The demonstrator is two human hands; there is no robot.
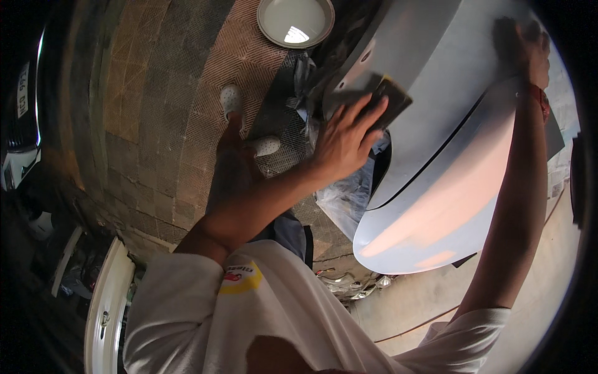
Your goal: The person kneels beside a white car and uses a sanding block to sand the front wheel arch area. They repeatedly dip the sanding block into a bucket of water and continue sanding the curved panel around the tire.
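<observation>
My left hand reaches in from the lower left, its fingers bent over a dark rectangular sanding block with a yellowish edge. The block lies against a smooth grey car body panel, close to the panel's left edge. Peach-coloured patches show on the panel's lower part, below a long dark gap. At the upper right, my right hand rests on the panel with its fingers apart and holds nothing. A red band circles that wrist.
A round basin of cloudy liquid stands on the patterned floor mats. Crumpled clear plastic sheeting hangs along the panel's edge. My feet wear pale clogs. A parked car is far left, a white door lower left.
</observation>
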